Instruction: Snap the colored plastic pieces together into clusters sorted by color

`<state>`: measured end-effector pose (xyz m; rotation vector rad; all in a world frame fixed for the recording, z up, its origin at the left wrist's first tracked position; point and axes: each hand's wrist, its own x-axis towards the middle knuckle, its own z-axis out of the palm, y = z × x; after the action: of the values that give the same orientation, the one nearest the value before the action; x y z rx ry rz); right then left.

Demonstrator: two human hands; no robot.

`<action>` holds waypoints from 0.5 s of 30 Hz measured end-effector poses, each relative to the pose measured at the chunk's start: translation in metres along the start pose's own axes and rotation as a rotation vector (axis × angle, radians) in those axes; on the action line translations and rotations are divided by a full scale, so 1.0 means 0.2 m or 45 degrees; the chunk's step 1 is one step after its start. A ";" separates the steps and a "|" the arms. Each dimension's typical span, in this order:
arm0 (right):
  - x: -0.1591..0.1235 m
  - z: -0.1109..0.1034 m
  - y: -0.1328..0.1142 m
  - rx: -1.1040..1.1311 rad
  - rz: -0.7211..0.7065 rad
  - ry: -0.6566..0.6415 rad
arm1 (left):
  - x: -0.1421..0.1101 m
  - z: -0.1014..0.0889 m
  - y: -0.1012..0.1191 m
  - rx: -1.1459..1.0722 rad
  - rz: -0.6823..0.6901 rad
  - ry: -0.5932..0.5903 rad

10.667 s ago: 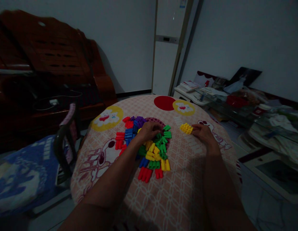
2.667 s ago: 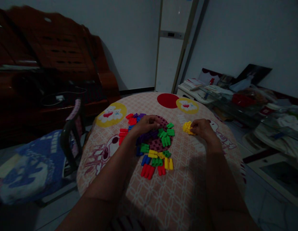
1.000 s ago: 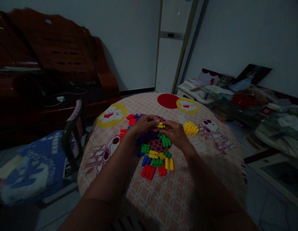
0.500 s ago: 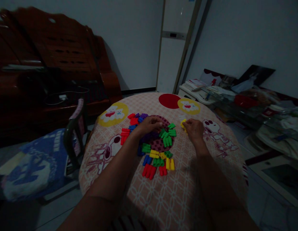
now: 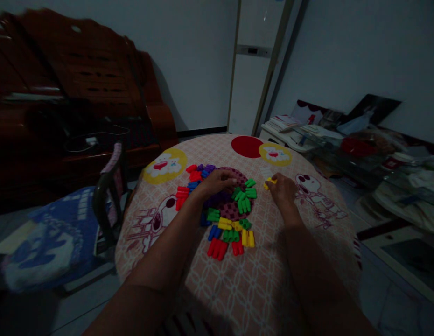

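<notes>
My right hand (image 5: 284,187) is closed, pinching a yellow plastic building block (image 5: 269,183) with thumb and fingertips just above the tablecloth. My left hand (image 5: 219,182) reaches over the pile with its fingers loosely stretched and apart; nothing shows in its grasp. Just right of its fingertips lies a cluster of green blocks (image 5: 244,200). Red blocks (image 5: 182,195) and purple blocks (image 5: 208,170) lie to its left and behind it. Nearer to me are more red blocks (image 5: 217,248), yellow blocks (image 5: 248,238) and blue blocks (image 5: 214,232). My left hand and forearm hide part of the pile.
A patterned cloth covers the round table (image 5: 231,289). Pale, whitish pieces (image 5: 266,172) lie beyond the yellow block. On the left stand a chair (image 5: 112,186) and a wooden bench (image 5: 98,84). A cluttered glass-topped table (image 5: 329,154) is at the right.
The yellow block in my right hand has turned from upright to lying more sideways, and the pale pieces behind it show more. My left hand has hardly moved.
</notes>
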<state>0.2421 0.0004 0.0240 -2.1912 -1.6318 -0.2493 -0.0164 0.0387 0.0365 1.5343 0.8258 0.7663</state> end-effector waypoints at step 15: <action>0.09 -0.07 0.09 0.823 0.080 0.218 | 0.00 -0.09 -0.01 0.982 0.073 0.188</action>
<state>0.2658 0.0066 0.0396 -1.6709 -1.3086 0.0998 -0.0326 0.0481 0.0364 2.2016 1.2842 0.6337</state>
